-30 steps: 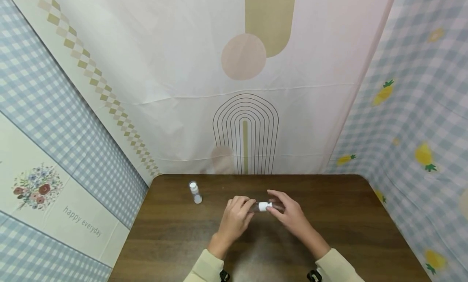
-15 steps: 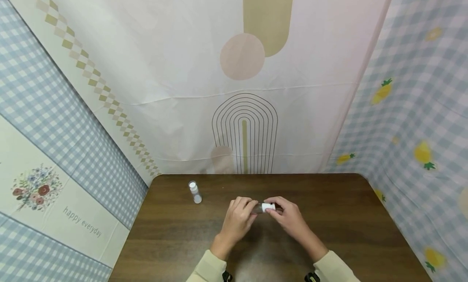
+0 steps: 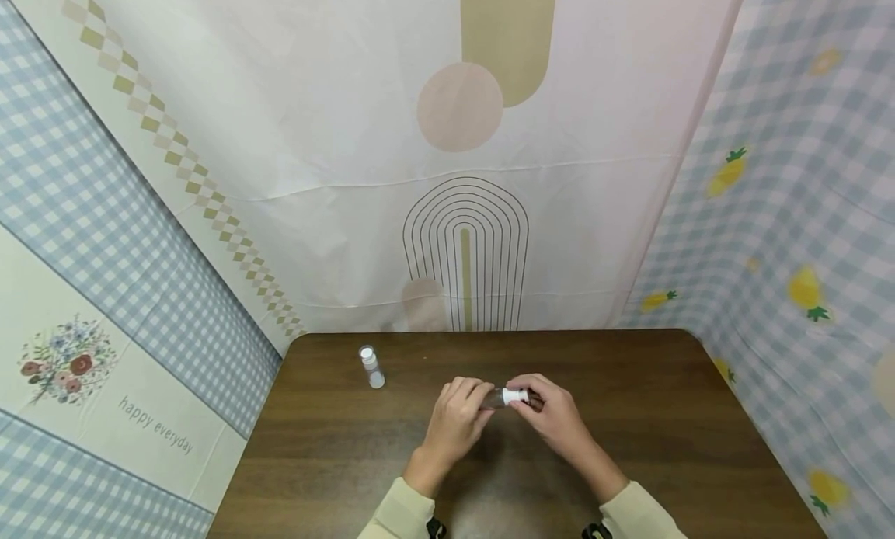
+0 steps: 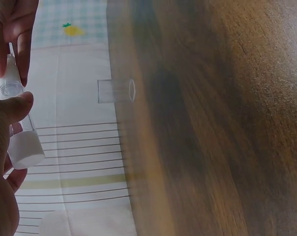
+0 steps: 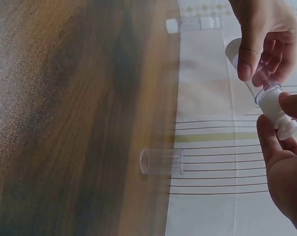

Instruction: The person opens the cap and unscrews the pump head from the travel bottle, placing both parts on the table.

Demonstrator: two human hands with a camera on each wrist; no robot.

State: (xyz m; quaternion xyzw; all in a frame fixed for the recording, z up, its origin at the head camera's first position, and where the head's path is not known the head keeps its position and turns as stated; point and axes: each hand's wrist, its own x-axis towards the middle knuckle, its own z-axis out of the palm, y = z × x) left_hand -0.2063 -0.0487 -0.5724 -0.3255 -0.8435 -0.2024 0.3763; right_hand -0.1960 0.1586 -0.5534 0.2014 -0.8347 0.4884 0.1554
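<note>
In the head view my left hand (image 3: 457, 419) and right hand (image 3: 555, 415) hold a small clear pump bottle (image 3: 495, 399) lying sideways between them. My left fingers and thumb wrap its clear body, and its white base (image 4: 26, 150) sticks out below them in the left wrist view. At the other end my right thumb and fingers pinch the white pump collar (image 5: 271, 105), with the nozzle showing between them. A clear cylindrical cap (image 5: 162, 161) stands on the table, apart from both hands.
A second similar bottle (image 3: 372, 367) with white top and base stands upright at the back left of the brown wooden table (image 3: 322, 461). Behind the table hangs a patterned cloth (image 3: 336, 252); checked cloths flank both sides.
My right fingers, more spread a second ago, have come together on the white collar. The bottle has shifted slightly right with my left hand. The second bottle stays put.
</note>
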